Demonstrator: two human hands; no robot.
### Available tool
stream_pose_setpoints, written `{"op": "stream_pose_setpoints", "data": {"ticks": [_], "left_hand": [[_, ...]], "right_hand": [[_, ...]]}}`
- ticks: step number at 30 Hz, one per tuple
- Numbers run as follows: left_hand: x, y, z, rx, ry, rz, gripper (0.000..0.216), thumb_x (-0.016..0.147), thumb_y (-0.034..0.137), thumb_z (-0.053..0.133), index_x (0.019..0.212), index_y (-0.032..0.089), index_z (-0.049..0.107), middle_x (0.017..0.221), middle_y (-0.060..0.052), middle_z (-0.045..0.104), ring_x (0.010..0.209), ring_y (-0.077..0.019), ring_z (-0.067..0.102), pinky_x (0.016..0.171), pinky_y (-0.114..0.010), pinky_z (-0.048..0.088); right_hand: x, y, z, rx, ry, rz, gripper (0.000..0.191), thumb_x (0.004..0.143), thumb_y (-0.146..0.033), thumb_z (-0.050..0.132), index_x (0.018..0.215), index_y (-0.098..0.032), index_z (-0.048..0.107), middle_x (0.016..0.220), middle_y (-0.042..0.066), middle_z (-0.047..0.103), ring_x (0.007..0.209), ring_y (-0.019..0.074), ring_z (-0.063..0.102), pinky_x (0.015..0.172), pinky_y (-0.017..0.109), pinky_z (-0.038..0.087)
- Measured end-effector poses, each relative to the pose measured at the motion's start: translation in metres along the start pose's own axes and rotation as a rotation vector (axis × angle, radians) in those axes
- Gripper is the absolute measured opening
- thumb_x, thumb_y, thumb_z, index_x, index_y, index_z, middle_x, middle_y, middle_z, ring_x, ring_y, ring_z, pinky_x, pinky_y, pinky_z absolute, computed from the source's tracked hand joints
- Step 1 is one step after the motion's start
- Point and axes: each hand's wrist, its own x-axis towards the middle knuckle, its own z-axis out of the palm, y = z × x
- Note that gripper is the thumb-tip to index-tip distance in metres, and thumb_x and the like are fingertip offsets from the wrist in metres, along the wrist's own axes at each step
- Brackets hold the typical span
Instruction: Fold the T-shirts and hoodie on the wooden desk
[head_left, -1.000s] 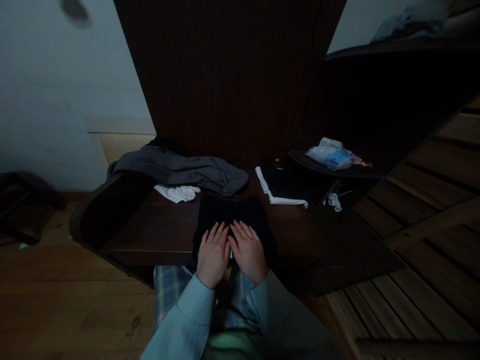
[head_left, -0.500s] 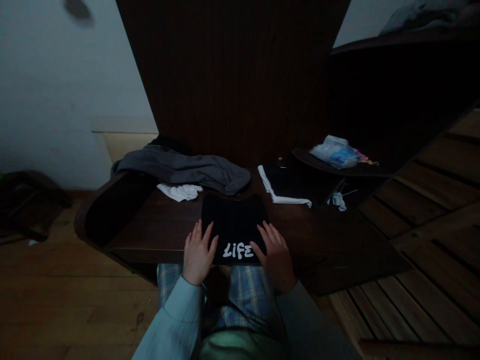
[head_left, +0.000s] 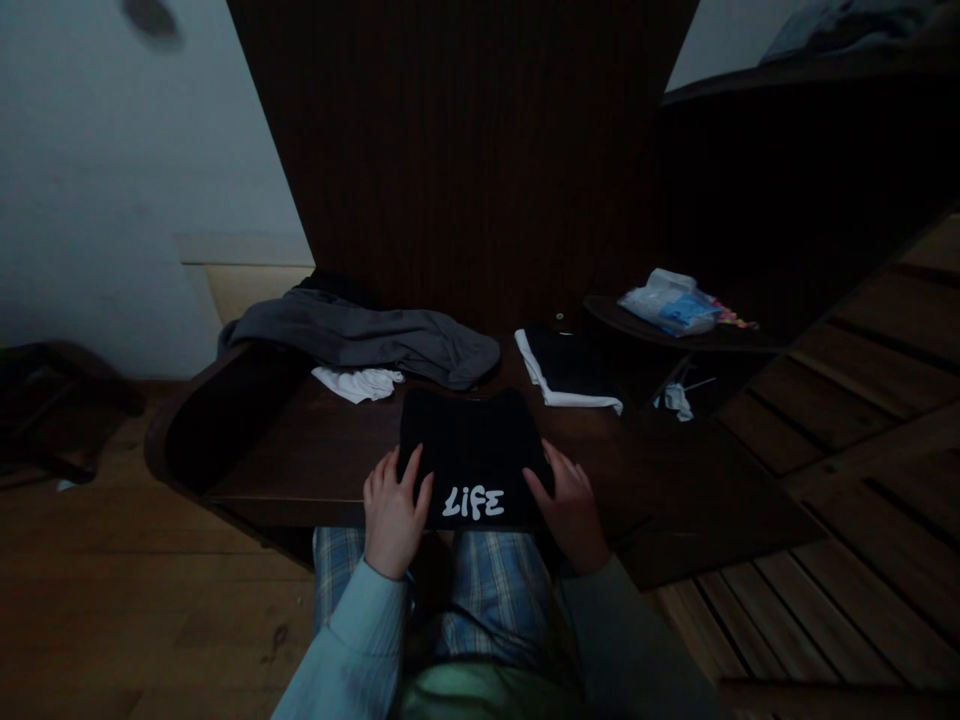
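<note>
Head view: a folded black cotton garment with white "LiFE" lettering [head_left: 472, 455] lies flat on the near edge of a dark, smooth wooden table [head_left: 300, 465], straight ahead of the person. It forms a soft, near-square packet with rounded corners.

The left hand [head_left: 391, 508] rests on its left border, fingers [head_left: 397, 470] slightly spread and laid flat on the cloth. The right hand [head_left: 571, 500] sits at the right border, fingers [head_left: 546, 480] close together and bent over the edge. Whether they grip under the fold cannot be told in the dim light.

Farther back lie a rumpled grey fabric garment [head_left: 367, 340], a crumpled white cloth [head_left: 358, 383] and a folded black-and-white garment [head_left: 570, 378]. A crinkled clear plastic bag [head_left: 667, 302] sits further right.

A second ago both hands lay side by side on the packet's middle, hiding the print. They have since parted to its two sides, and the lettering shows.

The row of letters runs left to right along the table's near edge, its feet toward the person. The packet's sides are too alike to name a long axis.
</note>
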Motion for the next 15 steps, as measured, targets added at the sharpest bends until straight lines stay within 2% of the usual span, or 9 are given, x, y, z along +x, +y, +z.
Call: {"op": "stream_pose_setpoints", "data": {"ticks": [2,7,10,15], "left_hand": [[0.001,0.0,0.002,-0.045,-0.001,0.002,0.043,0.087,0.034,0.037,0.126,0.019,0.046,0.118,-0.015,0.051,0.113,-0.0287,0.042,0.092,-0.046,0.036],[0.004,-0.003,0.008,-0.22,0.007,-0.035,0.043,0.084,0.033,0.042,0.124,0.02,0.046,0.114,-0.011,0.053,0.112,-0.0259,0.044,0.094,-0.044,0.037],[0.007,-0.003,0.007,-0.353,-0.005,-0.086,0.04,0.081,0.031,0.045,0.12,0.021,0.048,0.115,-0.009,0.052,0.11,-0.0232,0.047,0.095,-0.041,0.038],[0.017,-0.006,-0.003,-0.497,-0.032,-0.135,0.031,0.078,0.03,0.047,0.106,0.021,0.056,0.105,-0.007,0.055,0.101,-0.02,0.054,0.092,-0.035,0.041]], "right_hand": [[0.004,-0.005,0.002,0.002,-0.025,0.008,0.051,0.082,-0.042,0.045,0.124,-0.015,0.045,0.118,0.014,0.056,0.109,0.0272,0.05,0.094,0.047,0.036],[0.017,-0.008,0.005,0.029,-0.077,-0.036,0.04,0.08,-0.035,0.048,0.115,-0.018,0.054,0.11,0.011,0.061,0.104,0.0255,0.053,0.091,0.042,0.041],[0.024,-0.005,0.01,0.083,-0.067,-0.004,0.037,0.077,-0.031,0.049,0.11,-0.016,0.057,0.107,0.012,0.062,0.1,0.0245,0.056,0.087,0.04,0.044],[0.032,0.002,0.013,0.185,-0.014,0.1,0.035,0.07,-0.034,0.056,0.1,-0.018,0.061,0.1,0.009,0.064,0.094,0.0236,0.059,0.084,0.039,0.046]]}}
